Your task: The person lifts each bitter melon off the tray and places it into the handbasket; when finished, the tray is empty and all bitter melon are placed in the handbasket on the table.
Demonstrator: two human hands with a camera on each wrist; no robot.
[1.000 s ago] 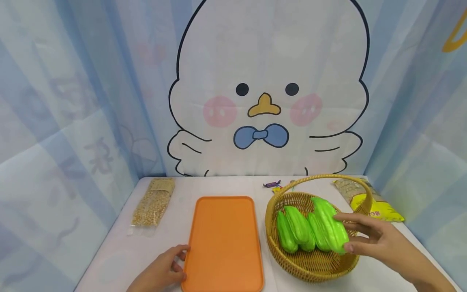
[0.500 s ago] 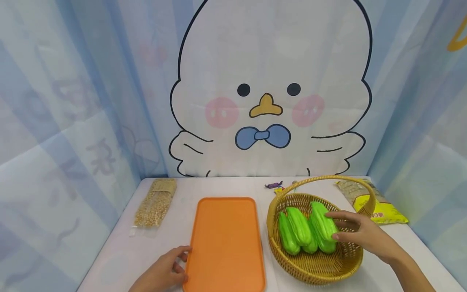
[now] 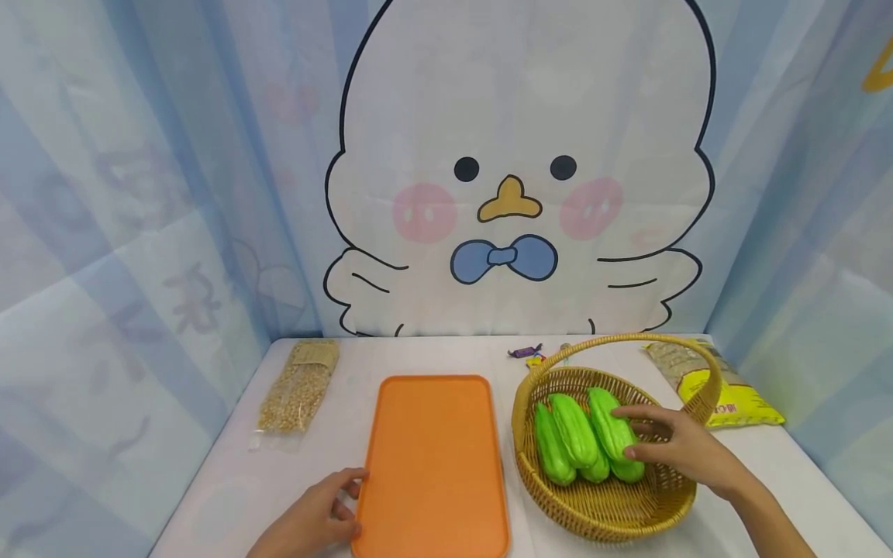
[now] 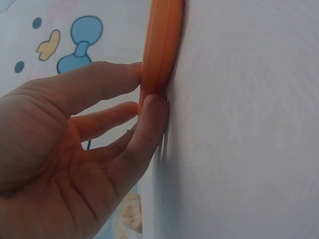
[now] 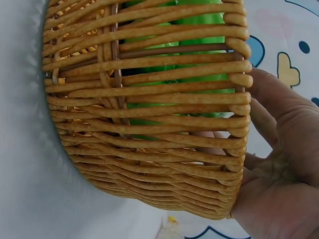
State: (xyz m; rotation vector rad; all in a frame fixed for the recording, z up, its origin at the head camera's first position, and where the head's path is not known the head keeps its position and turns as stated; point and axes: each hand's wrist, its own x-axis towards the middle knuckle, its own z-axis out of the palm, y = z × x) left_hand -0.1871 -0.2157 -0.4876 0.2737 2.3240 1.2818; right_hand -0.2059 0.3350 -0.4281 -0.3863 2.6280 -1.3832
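Near the bottom of the head view my left hand [image 3: 317, 511] rests its fingertips and thumb on the left edge of a flat orange tray [image 3: 432, 465]. The left wrist view shows the thumb [image 4: 154, 112] against the tray's side, the index fingertip at its rim. On the right stands a wicker basket [image 3: 607, 523] with a tall handle, holding several green ridged gourds [image 3: 572, 430]. My right hand [image 3: 680, 446] reaches over the basket's right rim and holds the rightmost green gourd [image 3: 610, 434] between thumb and fingers. In the right wrist view, basket wicker [image 5: 164, 114] hides much of the gourds.
A clear bag of pale grains [image 3: 298, 387] lies at the back left. Behind the basket are a purple-wrapped candy [image 3: 525, 352] and a small yellow one [image 3: 536, 362]. A yellow-printed bag [image 3: 739, 399] lies at the back right. A patterned curtain [image 3: 509, 302] stands behind the table.
My right hand has moved left and lowered the rightmost green gourd beside the others in the basket. The left hand stays at the tray's edge, and the head view has shifted slightly.
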